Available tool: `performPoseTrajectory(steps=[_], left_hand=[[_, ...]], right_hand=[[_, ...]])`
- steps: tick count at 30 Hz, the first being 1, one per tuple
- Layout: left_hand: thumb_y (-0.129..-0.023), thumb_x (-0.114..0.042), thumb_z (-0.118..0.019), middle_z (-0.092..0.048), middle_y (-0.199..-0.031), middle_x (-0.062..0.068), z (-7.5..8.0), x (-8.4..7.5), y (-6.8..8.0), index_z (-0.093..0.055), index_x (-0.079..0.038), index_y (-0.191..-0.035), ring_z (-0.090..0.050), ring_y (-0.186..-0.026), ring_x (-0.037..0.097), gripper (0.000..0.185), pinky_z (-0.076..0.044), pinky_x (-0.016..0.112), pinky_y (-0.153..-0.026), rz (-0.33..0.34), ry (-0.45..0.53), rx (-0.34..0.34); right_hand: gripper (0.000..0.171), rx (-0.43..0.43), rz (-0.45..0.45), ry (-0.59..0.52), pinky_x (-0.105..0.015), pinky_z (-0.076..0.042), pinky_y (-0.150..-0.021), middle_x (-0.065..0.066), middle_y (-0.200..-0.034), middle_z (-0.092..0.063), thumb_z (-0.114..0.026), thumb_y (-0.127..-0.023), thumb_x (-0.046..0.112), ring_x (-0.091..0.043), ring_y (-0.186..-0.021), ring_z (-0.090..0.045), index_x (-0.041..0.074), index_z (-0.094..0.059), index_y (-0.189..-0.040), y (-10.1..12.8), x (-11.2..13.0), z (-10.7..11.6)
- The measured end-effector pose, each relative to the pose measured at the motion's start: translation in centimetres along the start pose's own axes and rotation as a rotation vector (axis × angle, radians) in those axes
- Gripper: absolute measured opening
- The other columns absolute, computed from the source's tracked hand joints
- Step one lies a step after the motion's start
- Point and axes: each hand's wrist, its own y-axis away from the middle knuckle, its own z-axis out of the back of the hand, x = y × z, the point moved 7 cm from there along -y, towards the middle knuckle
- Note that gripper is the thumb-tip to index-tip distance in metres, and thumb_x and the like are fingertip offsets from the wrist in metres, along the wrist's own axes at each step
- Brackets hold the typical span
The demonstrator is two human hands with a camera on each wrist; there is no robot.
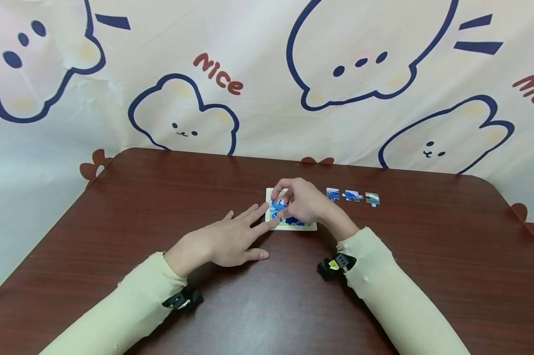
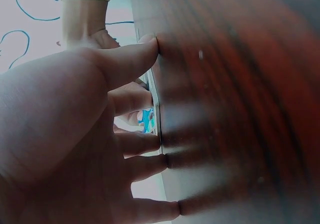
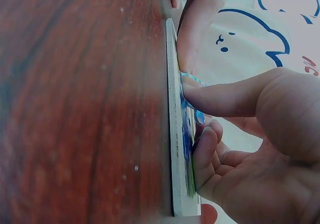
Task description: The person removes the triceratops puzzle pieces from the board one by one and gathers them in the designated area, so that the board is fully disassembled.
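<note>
A small white-framed jigsaw puzzle board [image 1: 312, 227] with a blue and green picture lies flat on the brown table. My left hand [image 1: 231, 241] is palm down with fingers spread and nearly straight; two fingertips touch the board's left side and its thumb rests on the tabletop. Over the board, my right hand [image 1: 304, 202] curls its thumb and fingers down and pinches a blue jigsaw piece [image 3: 200, 118] at the picture's surface. Much of that piece is hidden by the fingers. In the left wrist view, a sliver of the picture shows between the left fingers [image 2: 145, 143].
Right of the board, three loose jigsaw pieces lie in a row: one blue [image 1: 332, 194], another blue [image 1: 352, 195] and a paler greenish one [image 1: 372, 198]. A cartoon-printed white curtain [image 1: 267, 123] hangs behind the table's far edge [image 1: 249, 159].
</note>
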Motion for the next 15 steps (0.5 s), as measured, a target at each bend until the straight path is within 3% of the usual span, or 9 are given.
performPoseTrajectory(steps=[15], left_hand=[[-0.109,-0.050,-0.054,0.002,-0.182,0.007,0.02,-0.02,-0.04,-0.021,-0.030,-0.171,-0.007,-0.168,0.036,0.074,-0.020,0.077,-0.124,0.000,0.007,-0.002]], right_hand=[[0.035,0.008,-0.020,0.023,-0.032,-0.050,-0.075,-0.005,-0.093,-0.062,-0.086,-0.088,0.006,-0.021,-0.081,-0.057,0.015,-0.071,-0.118,0.14,0.05,-0.04]])
